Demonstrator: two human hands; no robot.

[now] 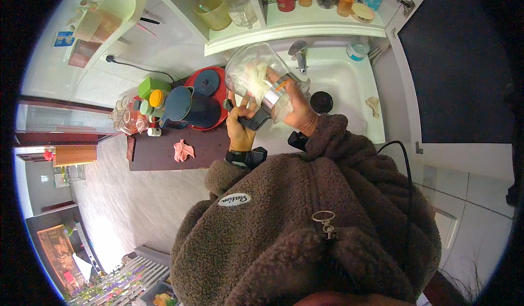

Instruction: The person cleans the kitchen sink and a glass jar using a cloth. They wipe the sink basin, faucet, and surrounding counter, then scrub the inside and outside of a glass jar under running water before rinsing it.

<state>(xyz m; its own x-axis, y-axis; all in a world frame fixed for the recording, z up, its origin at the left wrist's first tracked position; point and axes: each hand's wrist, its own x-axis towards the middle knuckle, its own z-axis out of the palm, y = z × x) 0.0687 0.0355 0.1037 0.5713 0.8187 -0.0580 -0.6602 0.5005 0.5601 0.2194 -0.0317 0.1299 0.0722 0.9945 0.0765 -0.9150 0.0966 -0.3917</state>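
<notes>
I hold a clear jug (249,62) tilted over the left side of the white sink (348,77). It has a metal band near its mouth and a black handle (256,120). My left hand (239,128) is around the handle side, with fingers spread against the clear wall. My right hand (297,103) is at the jug's mouth, and its fingers appear to reach inside. Through the wall I see a whitish, crumpled scrubber or cloth (258,77) at those fingers. Right of the jug, a round black disc (321,102) lies in the sink, below the chrome faucet (301,56).
Left of the sink, a red tray (223,77) holds a dark blue pot (200,109) and a lid (206,82). Jars, glasses (123,115) and a pink cloth (184,150) share that counter. Overhead is a cabinet shelf (282,21) with bottles; its door (409,60) stands open at right.
</notes>
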